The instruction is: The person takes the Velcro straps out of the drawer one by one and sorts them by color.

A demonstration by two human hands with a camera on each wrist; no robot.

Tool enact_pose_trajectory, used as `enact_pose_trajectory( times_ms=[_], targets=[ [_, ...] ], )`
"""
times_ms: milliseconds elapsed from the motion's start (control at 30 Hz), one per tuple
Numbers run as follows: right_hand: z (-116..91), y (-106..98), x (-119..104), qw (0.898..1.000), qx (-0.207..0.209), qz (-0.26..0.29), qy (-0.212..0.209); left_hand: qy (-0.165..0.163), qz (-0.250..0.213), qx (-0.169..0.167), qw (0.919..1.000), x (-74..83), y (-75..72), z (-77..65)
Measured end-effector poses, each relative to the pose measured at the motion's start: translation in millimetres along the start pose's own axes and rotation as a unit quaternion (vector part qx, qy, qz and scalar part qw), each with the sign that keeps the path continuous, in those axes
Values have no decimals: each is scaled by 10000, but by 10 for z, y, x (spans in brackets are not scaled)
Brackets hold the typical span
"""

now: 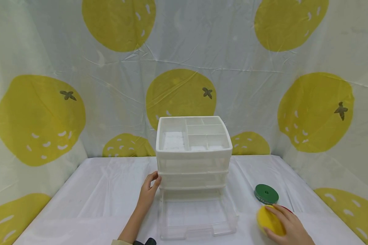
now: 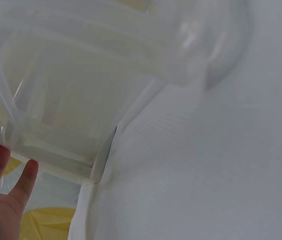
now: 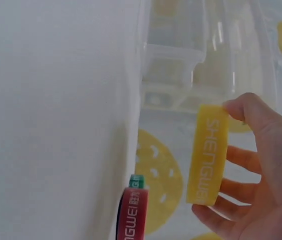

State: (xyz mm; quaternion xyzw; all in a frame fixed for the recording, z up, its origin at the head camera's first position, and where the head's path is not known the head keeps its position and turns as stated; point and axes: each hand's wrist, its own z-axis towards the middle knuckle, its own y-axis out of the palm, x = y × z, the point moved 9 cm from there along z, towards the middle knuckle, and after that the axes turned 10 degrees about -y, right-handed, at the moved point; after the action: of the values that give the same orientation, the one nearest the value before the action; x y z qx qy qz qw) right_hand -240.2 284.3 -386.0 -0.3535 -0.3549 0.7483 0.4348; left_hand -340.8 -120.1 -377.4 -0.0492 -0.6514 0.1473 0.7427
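A white plastic drawer unit (image 1: 194, 162) stands mid-table, its clear bottom drawer (image 1: 199, 233) pulled out. My left hand (image 1: 148, 192) rests against the unit's left side, its fingertips touching the wall, also in the left wrist view. To the right of the drawer, my right hand (image 1: 289, 226) grips a yellow roll of tape (image 3: 208, 155) by its edge, thumb on one side and fingers on the other. In the right wrist view the roll is off the table. A red roll of tape (image 3: 132, 212) and a green roll of tape (image 1: 266, 194) lie near that hand.
The unit's top tray (image 1: 174, 136) is divided into several compartments. Two shut drawers sit above the pulled-out one. A white cloth (image 1: 110, 190) covers the table, and a lemon-print curtain (image 1: 116, 88) hangs behind and at both sides.
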Motion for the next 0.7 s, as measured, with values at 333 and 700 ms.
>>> enact_pose_trajectory(
  times_ms=[333, 700],
  targets=[
    [-189, 262, 421, 9740, -1801, 150, 1365, 19, -18, 28, 10000, 4, -2, 5],
    [-441, 424, 752, 9573, -2215, 17, 1857, 20, -9, 7, 10000, 13, 2, -6]
  ],
)
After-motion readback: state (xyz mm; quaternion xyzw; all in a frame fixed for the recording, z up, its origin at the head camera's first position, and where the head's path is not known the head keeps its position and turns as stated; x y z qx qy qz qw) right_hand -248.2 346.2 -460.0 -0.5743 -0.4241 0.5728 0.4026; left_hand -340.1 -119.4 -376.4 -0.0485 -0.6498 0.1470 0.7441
